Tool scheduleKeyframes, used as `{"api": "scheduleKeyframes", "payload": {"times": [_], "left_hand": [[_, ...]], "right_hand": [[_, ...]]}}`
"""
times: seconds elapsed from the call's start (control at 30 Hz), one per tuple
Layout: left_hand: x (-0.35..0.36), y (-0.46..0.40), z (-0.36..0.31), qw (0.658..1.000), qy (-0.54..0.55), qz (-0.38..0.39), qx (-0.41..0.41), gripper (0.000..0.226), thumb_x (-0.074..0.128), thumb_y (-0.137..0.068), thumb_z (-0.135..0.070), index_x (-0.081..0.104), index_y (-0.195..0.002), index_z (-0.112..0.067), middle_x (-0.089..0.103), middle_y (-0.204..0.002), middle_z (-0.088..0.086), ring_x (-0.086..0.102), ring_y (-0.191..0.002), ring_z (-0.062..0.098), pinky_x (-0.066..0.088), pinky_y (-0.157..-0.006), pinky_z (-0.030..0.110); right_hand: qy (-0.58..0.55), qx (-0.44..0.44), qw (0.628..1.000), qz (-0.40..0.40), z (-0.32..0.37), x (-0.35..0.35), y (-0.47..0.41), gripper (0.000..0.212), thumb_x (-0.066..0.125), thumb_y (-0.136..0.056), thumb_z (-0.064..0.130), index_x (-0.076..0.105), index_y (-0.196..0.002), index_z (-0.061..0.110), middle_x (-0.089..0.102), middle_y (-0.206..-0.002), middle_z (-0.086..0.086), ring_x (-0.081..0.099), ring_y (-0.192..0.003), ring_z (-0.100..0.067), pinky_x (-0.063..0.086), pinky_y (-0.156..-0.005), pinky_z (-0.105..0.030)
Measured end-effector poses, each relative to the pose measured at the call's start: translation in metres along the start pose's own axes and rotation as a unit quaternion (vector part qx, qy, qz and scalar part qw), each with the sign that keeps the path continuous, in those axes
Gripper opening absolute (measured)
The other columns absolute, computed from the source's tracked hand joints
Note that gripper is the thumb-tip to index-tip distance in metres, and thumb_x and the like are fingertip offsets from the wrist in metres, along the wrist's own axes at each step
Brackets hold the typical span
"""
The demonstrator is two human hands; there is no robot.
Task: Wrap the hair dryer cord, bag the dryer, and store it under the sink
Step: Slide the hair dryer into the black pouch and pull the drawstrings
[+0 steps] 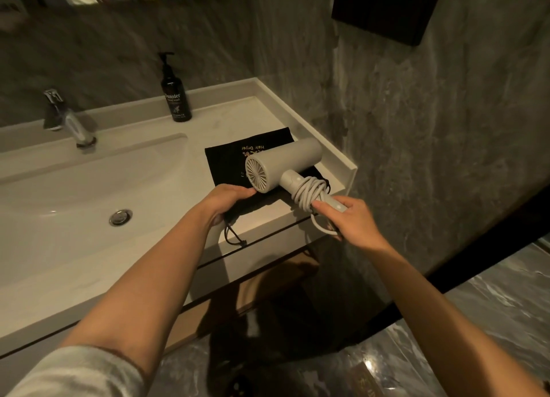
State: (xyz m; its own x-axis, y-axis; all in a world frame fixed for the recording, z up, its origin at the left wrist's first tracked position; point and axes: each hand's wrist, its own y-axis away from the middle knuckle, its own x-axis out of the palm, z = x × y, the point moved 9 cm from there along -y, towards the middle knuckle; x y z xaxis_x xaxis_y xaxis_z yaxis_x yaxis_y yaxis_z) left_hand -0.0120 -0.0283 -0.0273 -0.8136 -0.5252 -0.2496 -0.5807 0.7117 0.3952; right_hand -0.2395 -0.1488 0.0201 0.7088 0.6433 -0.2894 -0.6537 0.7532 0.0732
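Note:
A pale grey hair dryer is held just above a black drawstring bag that lies flat on the counter's right end. Its cord is coiled around the handle, with one loop hanging below. My right hand grips the lower end of the handle and the cord. My left hand rests on the near edge of the bag, fingertips touching the dryer's rear grille. The bag's drawstring dangles over the counter's front edge.
A white sink basin with a chrome tap fills the left. A dark pump bottle stands at the back of the counter. Below the counter is a wooden open shelf; marble wall at right, glossy marble floor below.

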Motion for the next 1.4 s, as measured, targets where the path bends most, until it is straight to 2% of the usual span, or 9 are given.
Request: {"api": "scheduleKeyframes", "payload": {"times": [0.1,0.23,0.5,0.7,0.87,0.97,1.13,1.27,1.4], "left_hand": [[0.0,-0.001,-0.003,1.0,-0.002,-0.004,0.015,0.017,0.063,-0.087,-0.03,0.068,-0.093,-0.015,0.065,-0.096,0.007,0.057,-0.088,0.02,0.046,-0.087,0.04],[0.006,-0.005,-0.011,0.992,-0.096,-0.016,0.082,0.014,0.061,-0.09,-0.024,0.061,-0.077,-0.017,0.063,-0.076,0.0,0.056,-0.07,0.012,0.042,-0.066,0.025],[0.024,0.002,-0.006,0.937,-0.286,0.057,0.193,0.031,0.085,-0.063,-0.032,0.067,-0.087,-0.025,0.058,-0.089,-0.005,0.053,-0.083,0.011,0.044,-0.073,0.025],[0.012,0.0,-0.005,0.97,-0.186,0.045,0.153,0.005,0.078,-0.074,-0.019,0.073,-0.074,-0.02,0.071,-0.086,0.005,0.063,-0.082,0.011,0.048,-0.083,0.029],[0.011,-0.002,-0.009,0.964,-0.213,0.094,0.131,0.013,0.075,-0.077,-0.019,0.074,-0.089,-0.024,0.071,-0.099,-0.003,0.061,-0.107,0.016,0.041,-0.104,0.035],[0.011,-0.001,-0.008,0.951,-0.256,0.105,0.135,0.021,0.072,-0.079,-0.016,0.073,-0.099,-0.023,0.066,-0.09,-0.012,0.06,-0.098,0.009,0.039,-0.102,0.032],[0.015,0.008,-0.019,0.924,-0.319,0.016,0.211,0.009,0.069,-0.082,-0.012,0.073,-0.09,-0.012,0.061,-0.073,-0.011,0.057,-0.07,0.001,0.051,-0.08,0.026],[-0.004,0.002,-0.017,0.953,-0.232,-0.065,0.185,0.005,0.059,-0.09,-0.014,0.063,-0.088,-0.017,0.06,-0.081,-0.006,0.053,-0.073,0.003,0.041,-0.067,0.015],[-0.017,-0.002,-0.023,0.974,-0.113,-0.127,0.15,0.02,0.05,-0.092,-0.009,0.055,-0.078,-0.022,0.054,-0.072,-0.004,0.046,-0.062,0.006,0.035,-0.055,0.017]], "right_hand": [[-0.003,0.008,1.0,-0.01,-0.003,0.0,0.0,0.031,0.07,-0.081,0.033,0.07,-0.088,0.002,0.056,-0.057,-0.008,0.047,-0.036,-0.006,0.037,-0.037,-0.018],[-0.008,0.015,0.999,-0.028,-0.005,-0.002,0.0,0.03,0.071,-0.081,0.032,0.07,-0.084,0.002,0.054,-0.053,-0.007,0.046,-0.035,-0.007,0.037,-0.037,-0.02],[-0.012,0.025,0.998,-0.051,-0.009,-0.008,-0.003,0.032,0.07,-0.081,0.034,0.07,-0.085,0.001,0.055,-0.053,-0.006,0.046,-0.034,-0.005,0.036,-0.036,-0.017],[0.012,0.037,0.999,-0.034,-0.017,-0.006,0.0,0.036,0.07,-0.08,0.037,0.07,-0.087,0.001,0.059,-0.058,-0.008,0.05,-0.039,-0.007,0.039,-0.039,-0.018],[0.016,0.038,0.999,-0.01,-0.019,-0.006,0.003,0.035,0.069,-0.081,0.037,0.07,-0.09,0.003,0.059,-0.06,-0.01,0.051,-0.041,-0.01,0.041,-0.041,-0.022],[0.015,0.038,0.999,-0.009,-0.019,-0.007,0.004,0.035,0.069,-0.081,0.038,0.071,-0.09,0.004,0.058,-0.059,-0.01,0.051,-0.041,-0.011,0.041,-0.041,-0.022],[0.014,0.028,1.0,-0.002,-0.018,-0.008,0.003,0.041,0.068,-0.082,0.037,0.069,-0.091,-0.003,0.058,-0.067,-0.021,0.051,-0.047,-0.019,0.04,-0.04,-0.022],[0.018,0.025,0.999,0.018,-0.018,-0.01,0.005,0.03,0.068,-0.082,0.036,0.071,-0.089,0.007,0.061,-0.064,-0.012,0.053,-0.047,-0.013,0.041,-0.044,-0.024],[0.031,0.007,0.998,0.056,-0.016,-0.007,0.007,0.018,0.067,-0.084,0.029,0.07,-0.089,0.013,0.063,-0.063,0.003,0.055,-0.044,0.003,0.043,-0.043,-0.014]]}}
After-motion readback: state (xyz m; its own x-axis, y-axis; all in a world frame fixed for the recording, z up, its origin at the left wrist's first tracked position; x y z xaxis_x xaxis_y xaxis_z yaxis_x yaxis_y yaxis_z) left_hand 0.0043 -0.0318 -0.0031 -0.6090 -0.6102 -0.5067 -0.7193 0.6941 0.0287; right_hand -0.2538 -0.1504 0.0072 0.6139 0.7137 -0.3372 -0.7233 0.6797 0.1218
